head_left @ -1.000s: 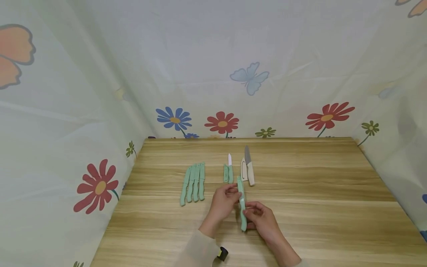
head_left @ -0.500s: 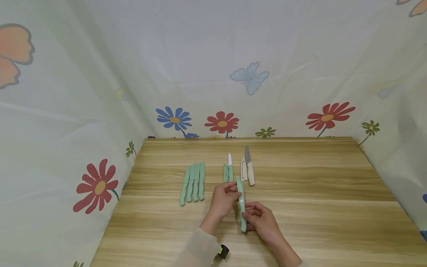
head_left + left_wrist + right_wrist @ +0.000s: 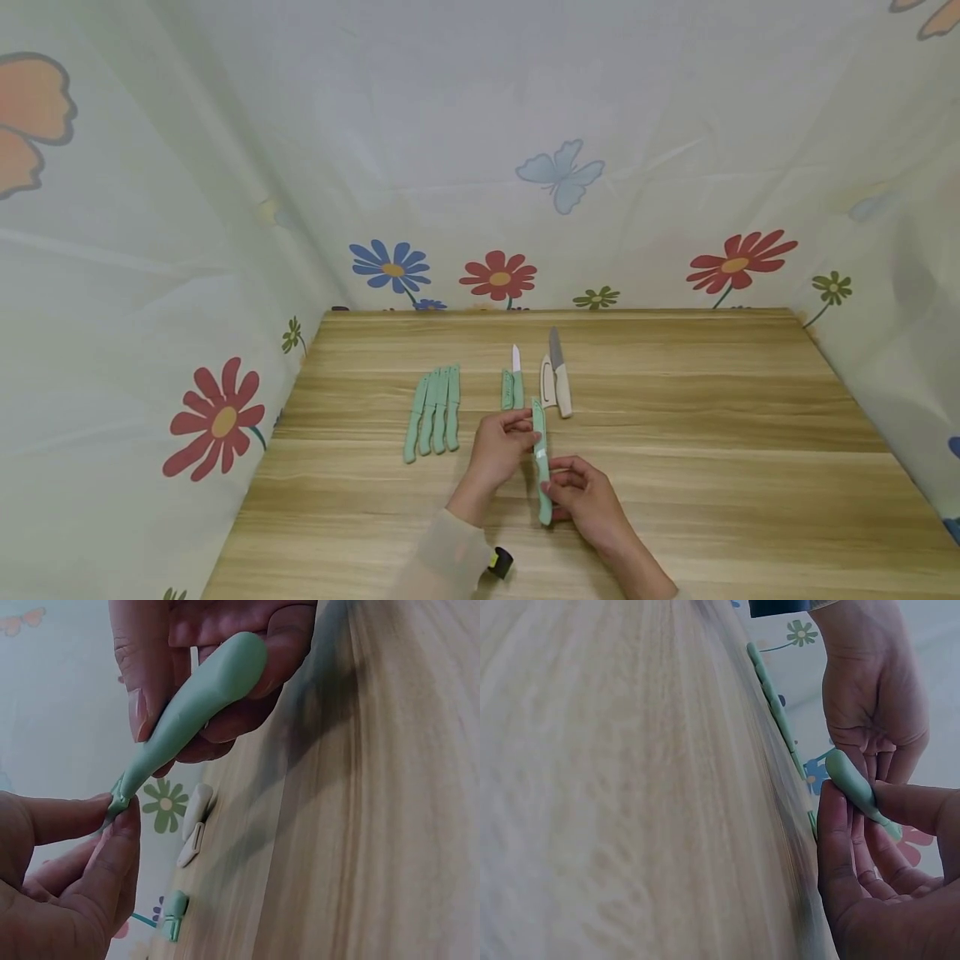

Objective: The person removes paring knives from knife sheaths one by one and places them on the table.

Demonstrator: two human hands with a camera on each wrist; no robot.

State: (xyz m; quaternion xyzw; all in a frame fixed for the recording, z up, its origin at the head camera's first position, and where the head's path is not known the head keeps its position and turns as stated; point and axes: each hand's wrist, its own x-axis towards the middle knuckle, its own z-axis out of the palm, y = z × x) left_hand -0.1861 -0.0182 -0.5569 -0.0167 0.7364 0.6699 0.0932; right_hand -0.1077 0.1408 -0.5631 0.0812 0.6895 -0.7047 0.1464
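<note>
Between both hands, a green knife [image 3: 544,492] is held over the table, its upper part in a green sheath [image 3: 537,419]. My left hand [image 3: 497,450] pinches the sheath between thumb and fingers. The handle is gripped by my right hand [image 3: 588,500]. A short bright strip of blade shows between sheath and handle in the head view. The left wrist view shows the handle [image 3: 195,705] with the right hand's fingers around it and my left hand [image 3: 82,877] pinching below. In the right wrist view, the handle's rounded end [image 3: 844,774] sticks out past my right hand [image 3: 900,885].
Several sheathed green knives [image 3: 439,412] lie side by side at the left of the wooden table [image 3: 712,400]. Beyond the hands lie a small green knife [image 3: 517,385] beside its sheath [image 3: 507,389], and a cream-handled knife [image 3: 564,392] beside a cream sheath [image 3: 548,382].
The right hand and the handle have shifted slightly toward the table's near edge, and a little more of the bright blade strip shows. The left hand keeps its pinch on the sheath.
</note>
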